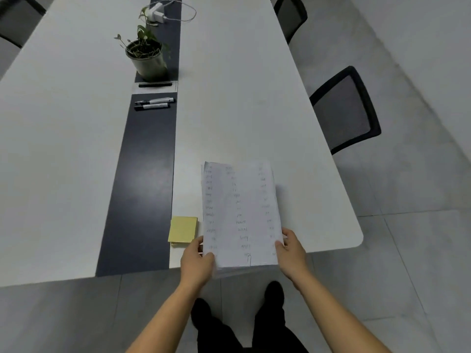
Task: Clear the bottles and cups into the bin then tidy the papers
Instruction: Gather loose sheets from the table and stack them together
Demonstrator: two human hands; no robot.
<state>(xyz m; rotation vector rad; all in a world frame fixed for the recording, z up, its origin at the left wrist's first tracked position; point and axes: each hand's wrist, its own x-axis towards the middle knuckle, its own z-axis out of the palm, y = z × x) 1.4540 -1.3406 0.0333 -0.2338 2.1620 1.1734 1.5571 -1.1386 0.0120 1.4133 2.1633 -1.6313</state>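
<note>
A stack of white papers [240, 212] with handwritten columns lies at the near end of the white table [242, 98], its near edge hanging slightly past the table's end. My left hand [197, 261] grips the stack's near left corner, thumb on top. My right hand [290, 250] grips the near right edge, fingers curled around it. No bottles, cups or bin are in view.
A yellow sticky-note pad [183, 230] lies just left of the papers. Two markers [154, 103] rest on the dark centre strip [142, 179]. Farther back stand a potted plant [146, 56] and a white charger with cable [158, 12]. Black chairs [344, 110] line the right side.
</note>
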